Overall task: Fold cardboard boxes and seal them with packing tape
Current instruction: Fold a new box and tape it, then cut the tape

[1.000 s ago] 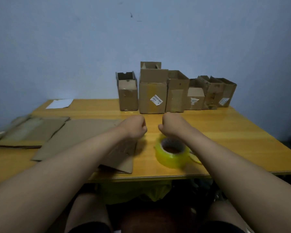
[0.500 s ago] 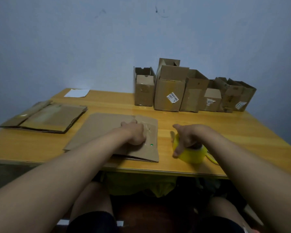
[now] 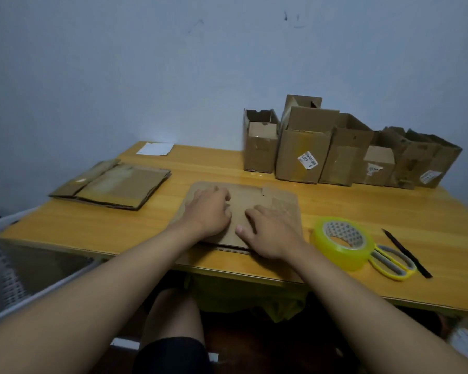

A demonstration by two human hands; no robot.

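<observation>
A: Where's the flat box (image 3: 257, 201)?

B: Lying flat on the wooden counter (image 3: 362, 209), at its near edge, in front of the person. Both hands are on top of it. The left hand (image 3: 210, 211) rests on its left half with the fingers bent down onto the card. The right hand (image 3: 270, 232) lies on its near right part, fingers spread and fairly straight, pressing down. Neither grip is closed round anything; the left looks relaxed.

A: And the tape?

B: The tape roll (image 3: 341, 242), yellow-tinted, sits just right of the flat box, apart from the right hand. Scissors (image 3: 393, 261) with yellow handles touch the roll's right side, and a thin dark strip (image 3: 407, 253) lies beside them.

A: What else is on the counter?

B: A stack of flattened cardboard (image 3: 114, 184) to the left, well apart from the hands. A white paper (image 3: 156, 149) at the far left corner. Along the back stand 6 or so open boxes (image 3: 343, 152) in a row, touching one another.

A: Any labels?

B: A white sticker (image 3: 307, 159) on the tallest box shows what looks like "4305" and a "B"; the rest is too small. 2 other boxes carry stickers I cannot read.

A: The room?

B: A plain bluish wall (image 3: 146, 63) with a few faint marks, dim light. A white mesh basket (image 3: 8, 279) stands at the left below the counter.
</observation>
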